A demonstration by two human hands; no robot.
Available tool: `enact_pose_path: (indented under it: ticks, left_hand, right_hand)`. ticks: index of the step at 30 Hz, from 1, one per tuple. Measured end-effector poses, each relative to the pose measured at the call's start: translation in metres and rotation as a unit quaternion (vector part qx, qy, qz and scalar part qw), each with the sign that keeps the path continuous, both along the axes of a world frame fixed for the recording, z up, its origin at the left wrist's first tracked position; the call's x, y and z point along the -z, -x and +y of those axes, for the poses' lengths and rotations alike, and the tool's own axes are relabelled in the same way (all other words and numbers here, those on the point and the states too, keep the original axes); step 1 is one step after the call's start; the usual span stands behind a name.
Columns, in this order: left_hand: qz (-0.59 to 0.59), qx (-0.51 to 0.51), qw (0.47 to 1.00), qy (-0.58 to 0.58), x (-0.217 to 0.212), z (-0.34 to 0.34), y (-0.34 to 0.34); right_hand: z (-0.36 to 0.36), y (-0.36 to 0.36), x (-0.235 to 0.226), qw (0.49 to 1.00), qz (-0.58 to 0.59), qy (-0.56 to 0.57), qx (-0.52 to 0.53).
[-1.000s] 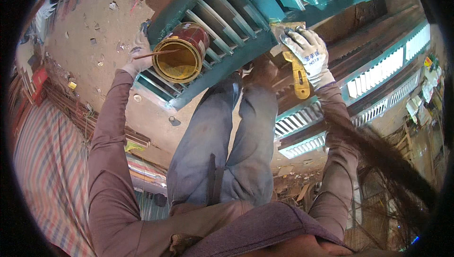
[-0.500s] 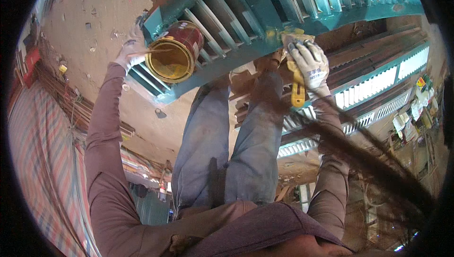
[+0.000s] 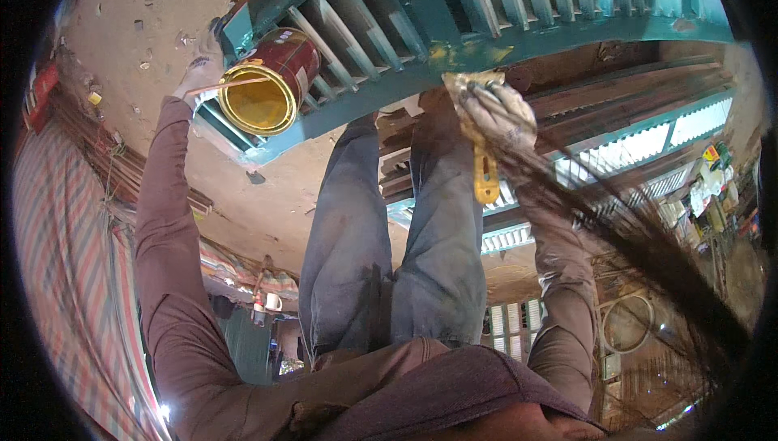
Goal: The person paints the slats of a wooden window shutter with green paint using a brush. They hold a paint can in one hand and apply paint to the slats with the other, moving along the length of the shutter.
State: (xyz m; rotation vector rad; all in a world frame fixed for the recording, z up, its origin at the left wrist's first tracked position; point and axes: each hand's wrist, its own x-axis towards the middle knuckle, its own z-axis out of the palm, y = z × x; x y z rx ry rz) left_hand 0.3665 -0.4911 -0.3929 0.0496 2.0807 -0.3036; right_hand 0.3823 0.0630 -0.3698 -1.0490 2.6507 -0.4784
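Note:
A teal louvred shutter (image 3: 381, 76) stretches across the top, with a yellowish smear (image 3: 478, 53) on its frame. My right hand (image 3: 498, 109), in a pale stained glove, is closed round a putty knife (image 3: 486, 173) with a yellow handle; its smeared blade sits just below the smear. On the shutter's left end a dark red tin (image 3: 279, 60) lies tilted, its mouth facing me, yellow residue inside. A thin stick (image 3: 231, 84) crosses the tin's rim. My gloved left hand (image 3: 203, 72) grips the shutter's left end beside the tin; its fingers are partly hidden.
More louvred panels (image 3: 640, 145) and brown boards (image 3: 632, 100) lie on the right. Striped sheeting (image 3: 69, 254) covers the left side. Blurred dark strands (image 3: 648, 238) cross the lower right foreground. Assorted clutter (image 3: 713, 181) sits at the far right.
My right hand and the putty knife have come off the smear, down and to the left. More of the yellowish smear shows. The whole view has shifted a little, moving shutter and tin leftward.

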Motion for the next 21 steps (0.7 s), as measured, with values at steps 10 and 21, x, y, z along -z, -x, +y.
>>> enact_pose_path:
  ticks: [10,21]
  left_hand:
    - [0.039,-0.019,0.999,0.006,-0.003,0.016,0.007]
    - [0.065,-0.052,0.996,-0.019,-0.002,0.015,0.002]
  right_hand:
    - [-0.018,-0.024,0.007,0.995,0.038,-0.014,0.088]
    - [-0.042,0.026,-0.043,0.998,0.044,0.038,0.026]
